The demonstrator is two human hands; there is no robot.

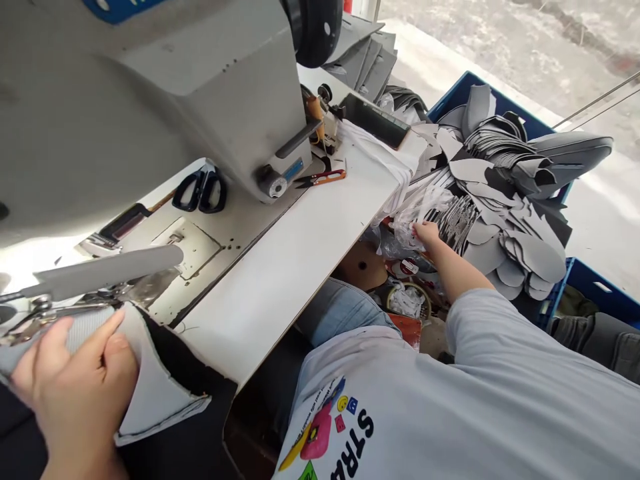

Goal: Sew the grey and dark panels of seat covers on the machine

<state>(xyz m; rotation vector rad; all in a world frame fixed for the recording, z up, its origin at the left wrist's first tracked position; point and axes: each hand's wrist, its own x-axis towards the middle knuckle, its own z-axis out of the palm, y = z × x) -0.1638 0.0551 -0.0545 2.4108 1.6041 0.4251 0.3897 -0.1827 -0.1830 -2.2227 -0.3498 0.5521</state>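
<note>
My left hand is closed on a grey sewn fabric piece with a black inner side, held at the left end of the sewing machine by its needle area. Part of the fabric lies hidden under the hand. Off the table's right edge, my right hand reaches out with its fingers closed against crumpled clear plastic and thin white strips. What exactly sits between those fingertips is too small to tell.
On the machine bed rest black-handled scissors; orange thread snips lie on the white table. Cut grey pieces heap over a blue crate. Another blue crate stands at right. Below, a round container holds white scraps.
</note>
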